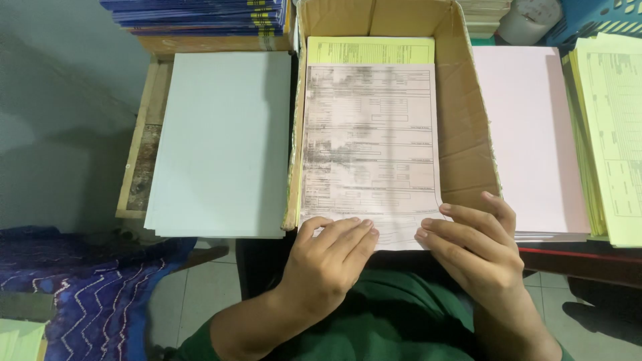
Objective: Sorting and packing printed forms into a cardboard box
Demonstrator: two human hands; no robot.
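I see left hand (328,257) and right hand (478,247) flat, fingers open, pressing near edge of pink printed form (370,150); form lies atop yellow sheets (370,50) in cardboard box (465,127), grey stack (224,140) left.

A rough wooden surface (137,150) with a raised rim shows along its left edge, and lying flat on it is a pale grey stack of blank rectangular sheets (221,144), overhanging the near edge. Just to the right sits an open brown cardboard box (465,134), with a pile of pale pink paper (531,134) beside it and a stack of yellow printed forms (612,134) at the far right. Below, the light tiled floor (194,294) carries a crumpled blue cloth with a white zigzag pattern (80,287).
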